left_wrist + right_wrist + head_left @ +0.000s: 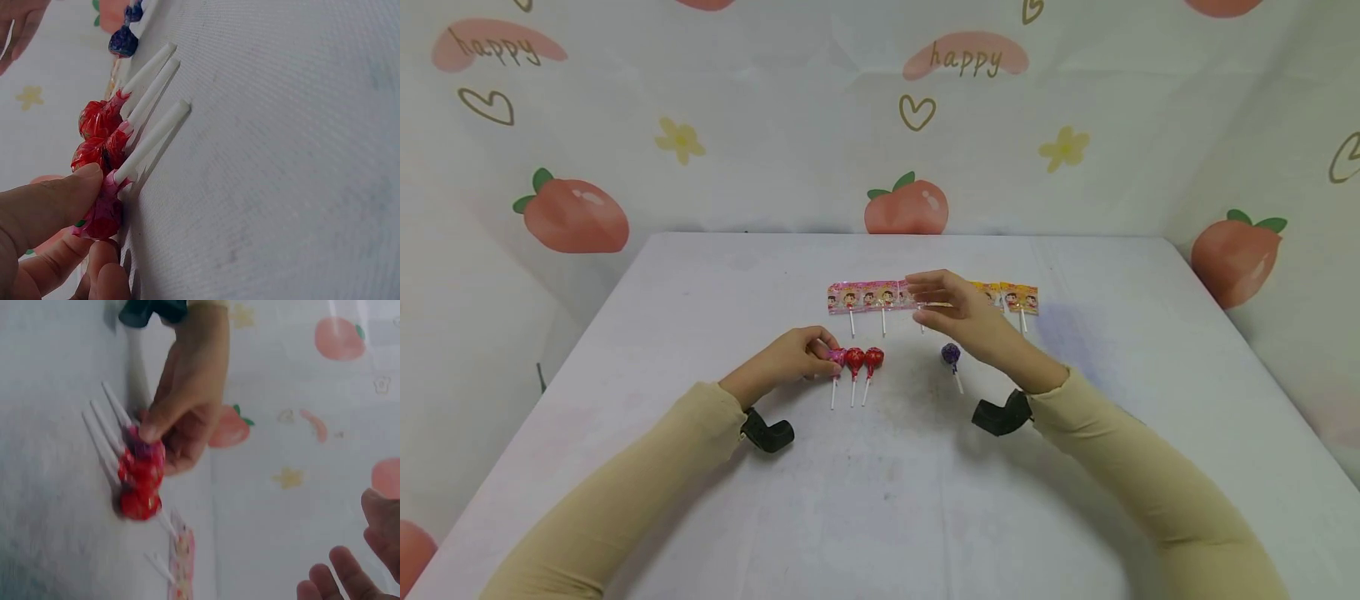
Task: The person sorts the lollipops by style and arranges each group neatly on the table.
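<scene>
My left hand pinches the head of a pink-wrapped lollipop between thumb and fingers, its white stick pointing toward me on the table. Right beside it lie two red-wrapped lollipops, heads and sticks side by side. My right hand hovers with fingers extended and nothing in them, covering the middle of a row of flat lollipops. That row shows pink packets at its left and orange packets at its right. A dark purple lollipop lies alone below the right hand.
A white-covered table carries everything. Behind it hangs a pale cloth printed with peaches, hearts and flowers. Each wrist wears a black camera mount close above the tabletop.
</scene>
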A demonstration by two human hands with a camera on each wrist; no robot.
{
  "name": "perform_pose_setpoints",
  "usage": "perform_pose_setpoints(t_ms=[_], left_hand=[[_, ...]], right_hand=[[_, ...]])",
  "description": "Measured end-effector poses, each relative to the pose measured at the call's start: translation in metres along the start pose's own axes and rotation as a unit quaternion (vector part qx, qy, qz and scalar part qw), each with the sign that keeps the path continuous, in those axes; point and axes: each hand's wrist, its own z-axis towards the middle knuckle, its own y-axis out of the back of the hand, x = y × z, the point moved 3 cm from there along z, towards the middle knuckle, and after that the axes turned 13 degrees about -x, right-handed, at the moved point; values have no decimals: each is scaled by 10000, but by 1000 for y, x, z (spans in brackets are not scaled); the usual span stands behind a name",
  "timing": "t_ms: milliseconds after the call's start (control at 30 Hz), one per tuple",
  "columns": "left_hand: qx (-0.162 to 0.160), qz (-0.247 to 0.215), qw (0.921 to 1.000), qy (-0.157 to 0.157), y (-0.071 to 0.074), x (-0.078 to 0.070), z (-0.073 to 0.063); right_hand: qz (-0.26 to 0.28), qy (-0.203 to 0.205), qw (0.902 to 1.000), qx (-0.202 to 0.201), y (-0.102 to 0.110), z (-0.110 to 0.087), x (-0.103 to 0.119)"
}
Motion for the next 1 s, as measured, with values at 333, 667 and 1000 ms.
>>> perform_pose_setpoints(t_ms=[333,667,1000], left_hand=[[-1,10,10000,-5,1,-2,-2],[11,-49,10000,24,0,-1,-1],[-22,10,10000,18,1,-1,-1]], right_hand=[[-746,-528,9958,-26,19,-1,-36],[-1424,-1048,9832,451,22,-10,-68],[-1749,-1149,9754,689,19,-15,-76]])
